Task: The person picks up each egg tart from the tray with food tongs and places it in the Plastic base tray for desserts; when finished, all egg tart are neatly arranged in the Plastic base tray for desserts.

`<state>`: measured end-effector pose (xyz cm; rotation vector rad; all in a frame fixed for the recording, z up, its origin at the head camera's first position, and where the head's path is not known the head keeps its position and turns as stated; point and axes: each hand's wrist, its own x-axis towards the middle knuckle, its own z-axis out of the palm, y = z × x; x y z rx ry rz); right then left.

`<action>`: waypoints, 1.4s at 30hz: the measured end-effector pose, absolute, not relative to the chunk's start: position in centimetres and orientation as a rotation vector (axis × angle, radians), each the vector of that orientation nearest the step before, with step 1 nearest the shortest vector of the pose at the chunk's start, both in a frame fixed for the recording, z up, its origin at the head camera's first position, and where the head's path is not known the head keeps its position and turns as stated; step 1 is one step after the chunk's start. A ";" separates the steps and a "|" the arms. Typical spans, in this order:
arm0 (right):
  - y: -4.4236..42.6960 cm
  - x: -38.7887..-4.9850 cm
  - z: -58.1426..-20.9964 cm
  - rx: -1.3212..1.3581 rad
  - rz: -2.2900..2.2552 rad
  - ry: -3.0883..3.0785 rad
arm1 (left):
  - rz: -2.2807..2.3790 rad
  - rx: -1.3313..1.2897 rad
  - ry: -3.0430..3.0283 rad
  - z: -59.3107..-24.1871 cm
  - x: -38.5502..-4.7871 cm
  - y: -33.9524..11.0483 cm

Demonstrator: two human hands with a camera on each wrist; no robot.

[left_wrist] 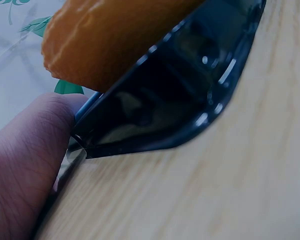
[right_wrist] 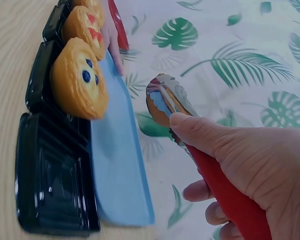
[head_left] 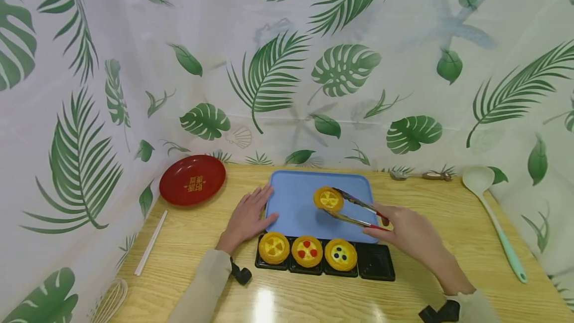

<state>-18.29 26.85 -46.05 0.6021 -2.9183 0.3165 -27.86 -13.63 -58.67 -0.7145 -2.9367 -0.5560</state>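
My right hand grips red-handled metal tongs. Between their tips, an egg tart with pale wedge marks is held over the blue tray. My left hand rests at the tray's left edge, fingers extended and thumb spread across the rim. In front of the tray lies a row of black square holders. Three of them bear tarts: one with brown wedges, one with red pieces and one with dark blue berries. The rightmost holder has nothing in it.
A red plate leans at the back left. White chopsticks and a whisk lie at left. A ladle with a green handle lies at right. Leaf-patterned curtain encloses the wooden table.
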 end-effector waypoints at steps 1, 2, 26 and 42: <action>27.3 -17.9 -45.9 0.582 0.313 -2.926 | -0.560 -0.719 -2.931 -58.7 -27.9 -13.6; 27.6 -17.4 -45.8 0.564 0.310 -2.932 | -0.560 -0.723 -2.927 -58.7 -27.9 -13.6; 32.2 -6.0 -48.3 0.130 0.356 -2.998 | -0.585 -0.749 -2.909 -58.5 -27.8 -13.5; 32.9 -3.4 -50.5 -0.113 0.474 -3.192 | -0.622 -0.730 -2.909 -58.3 -27.5 -13.4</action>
